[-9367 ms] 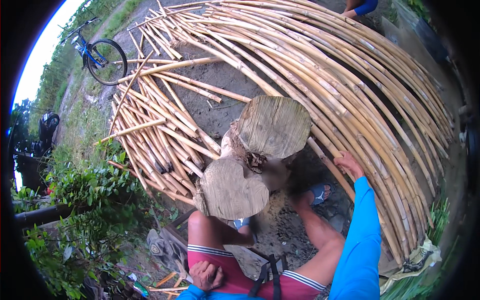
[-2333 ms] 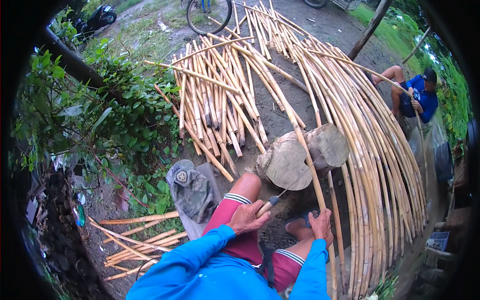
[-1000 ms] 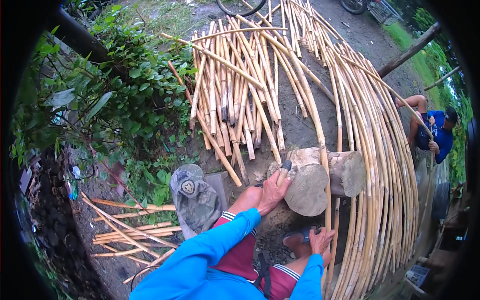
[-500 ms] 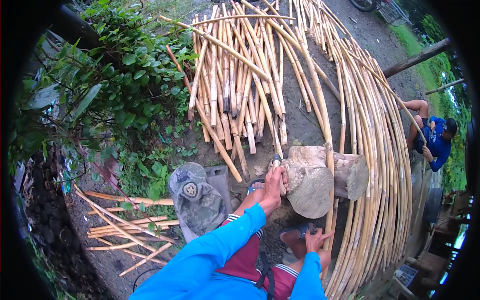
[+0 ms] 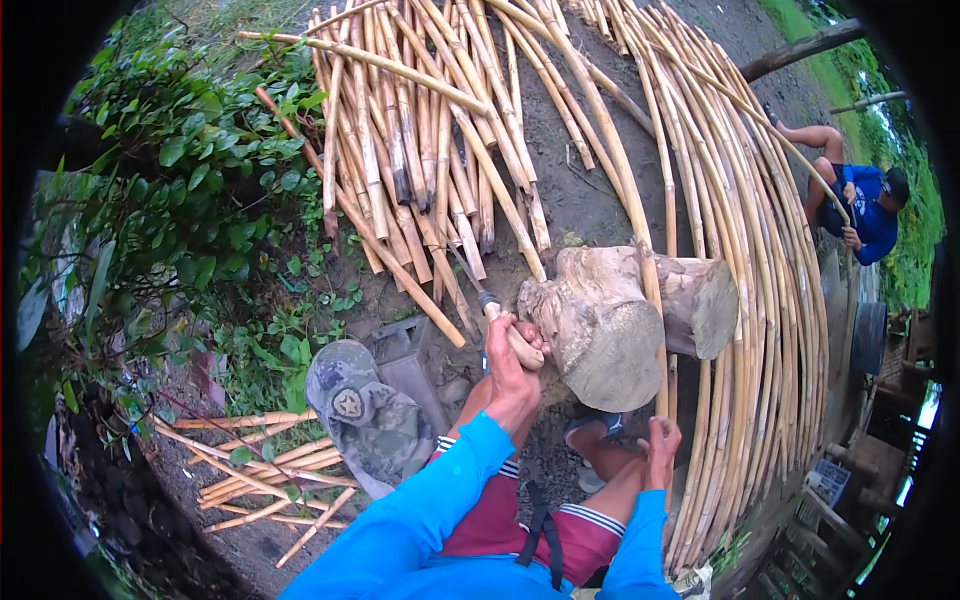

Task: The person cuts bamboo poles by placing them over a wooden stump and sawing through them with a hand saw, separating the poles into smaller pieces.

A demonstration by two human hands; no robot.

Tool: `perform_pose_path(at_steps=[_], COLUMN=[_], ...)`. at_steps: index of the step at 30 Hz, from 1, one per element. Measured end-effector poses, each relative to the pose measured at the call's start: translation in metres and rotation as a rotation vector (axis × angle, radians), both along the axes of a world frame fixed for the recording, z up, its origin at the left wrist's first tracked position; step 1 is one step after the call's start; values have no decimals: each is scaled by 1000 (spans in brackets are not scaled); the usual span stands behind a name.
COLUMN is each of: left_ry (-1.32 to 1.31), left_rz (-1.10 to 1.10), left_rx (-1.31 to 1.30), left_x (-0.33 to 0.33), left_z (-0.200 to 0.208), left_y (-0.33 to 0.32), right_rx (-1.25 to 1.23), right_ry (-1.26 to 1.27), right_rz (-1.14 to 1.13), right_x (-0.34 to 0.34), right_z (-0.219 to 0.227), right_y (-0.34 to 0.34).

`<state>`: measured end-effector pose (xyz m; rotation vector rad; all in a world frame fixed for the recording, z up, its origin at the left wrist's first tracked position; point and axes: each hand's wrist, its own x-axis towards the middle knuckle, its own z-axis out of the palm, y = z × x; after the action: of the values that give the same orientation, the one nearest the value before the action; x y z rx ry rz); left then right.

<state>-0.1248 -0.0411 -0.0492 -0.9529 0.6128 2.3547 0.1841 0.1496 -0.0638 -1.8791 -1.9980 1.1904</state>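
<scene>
My left hand (image 5: 512, 365) is closed round the wooden handle of a knife (image 5: 522, 345), whose thin blade points up and away to the left. A bamboo pole (image 5: 650, 290) lies across the notch between two thick log pieces (image 5: 610, 350). At its near end my right hand (image 5: 658, 450) is curled round the pole, close above my right knee. The knife is left of the logs, apart from the pole.
Cut bamboo lengths (image 5: 400, 140) lie piled ahead; long poles (image 5: 740, 330) spread along the right. Short pieces (image 5: 270, 470) lie at left near a camouflage cap (image 5: 365, 410). Leafy bushes (image 5: 200, 180) stand left. Another person (image 5: 865, 215) in blue sits far right, holding a pole.
My left hand has moved left with the knife, and its blade now tilts leftward. My right hand has gone from spread fingers beside the pole to curled at its near end. The view has shifted.
</scene>
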Motion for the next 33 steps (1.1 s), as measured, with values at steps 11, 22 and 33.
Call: perform_pose_path(at_steps=[11, 22, 33], left_ry=[-4, -104, -142], left_rz=[-8, 3, 55], left_rx=[-40, 13, 64], left_x=[-8, -30, -33], left_z=[7, 19, 23], left_y=[-6, -10, -11], right_rx=[211, -149, -2], right_ry=[242, -294, -282], right_rz=[772, 1379, 1124], right_x=[-305, -484, -493], right_z=[93, -117, -246], right_y=[-3, 40, 21])
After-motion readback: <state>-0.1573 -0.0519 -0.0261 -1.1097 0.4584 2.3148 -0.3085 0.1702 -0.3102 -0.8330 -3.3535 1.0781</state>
